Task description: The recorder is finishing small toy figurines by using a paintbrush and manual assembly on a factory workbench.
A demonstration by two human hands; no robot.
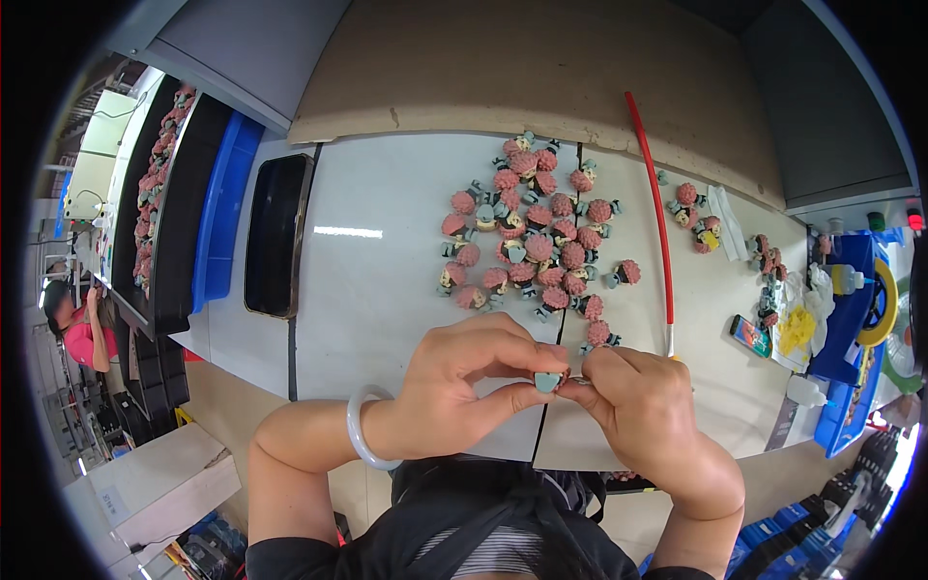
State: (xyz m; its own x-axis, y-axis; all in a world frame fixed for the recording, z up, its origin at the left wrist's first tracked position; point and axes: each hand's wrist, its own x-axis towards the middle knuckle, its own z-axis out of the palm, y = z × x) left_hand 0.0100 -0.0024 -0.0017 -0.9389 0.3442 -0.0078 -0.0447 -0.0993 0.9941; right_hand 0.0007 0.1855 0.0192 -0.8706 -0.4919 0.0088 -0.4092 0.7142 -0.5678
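Observation:
Between the thumb and forefinger of my left hand [464, 387] is a small figurine [548, 382], its flat grey-green end facing up. My right hand [640, 398] is closed in a pinch at the figurine's right side, its thumb against the edge; the fingers hide most of the piece. Just beyond my hands, a cluster of several like figurines [539, 247] lies on the white table [387, 290], with bumpy pink heads and grey-green and black parts. One of them [598, 333] lies close to my right knuckles.
A red-handled paintbrush [650, 184] lies right of the cluster. Farther right are more figurines [686, 194], yellow-stained paper [797, 331] and a squeeze bottle [805, 391]. At left are a black phone [277, 237] and a blue tray [218, 213]. A board [522, 72] edges the back.

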